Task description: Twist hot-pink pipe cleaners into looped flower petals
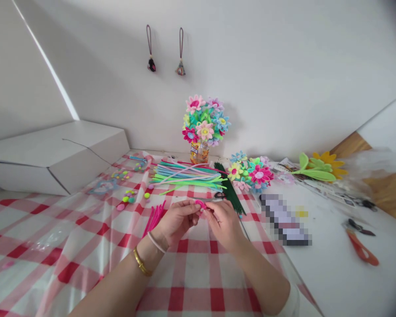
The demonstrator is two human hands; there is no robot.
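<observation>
My left hand [177, 220] and my right hand [221, 221] meet above the red-and-white checked tablecloth [191, 281], fingers pinched together on a small pink pipe-cleaner piece [200, 204] held between them. A bundle of pink pipe cleaners [154, 216] lies just left of my left hand. Dark green pipe cleaners [230, 190] lie just beyond my right hand. Behind them is a spread of light green, blue and pink pipe cleaners [188, 175].
A bouquet of pipe-cleaner flowers [205, 121] stands in a jar by the wall. More finished flowers [251, 174] lie to the right, with a yellow and green flower [320, 167]. Orange-handled scissors [361, 246] lie far right. A white box [53, 154] sits left. Small pompoms [129, 198] are scattered.
</observation>
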